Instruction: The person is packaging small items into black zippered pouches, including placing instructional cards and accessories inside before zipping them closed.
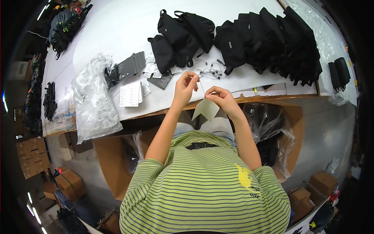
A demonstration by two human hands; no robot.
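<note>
My left hand (187, 86), closed in a pinch, holds the upper end of a thin dark string (201, 86) above the table's front edge. Lower and to the right, my right hand (220, 98) pinches the top of a pale folded hang tag (206, 109), where the string meets it. The tag dangles in front of my lap. Just beyond my hands lies a tangle of black tag strings (211, 72). Left of them are a stack of white printed cards (130, 95), a row of dark grey tags (132, 64) and small white labels (152, 70).
Black backpacks (181, 37) and a long row of black bags (269, 43) cover the table's far side. A clear plastic bag (95, 99) hangs over the front edge at left. Open cardboard boxes (107, 167) with plastic liners stand below the table on both sides of me.
</note>
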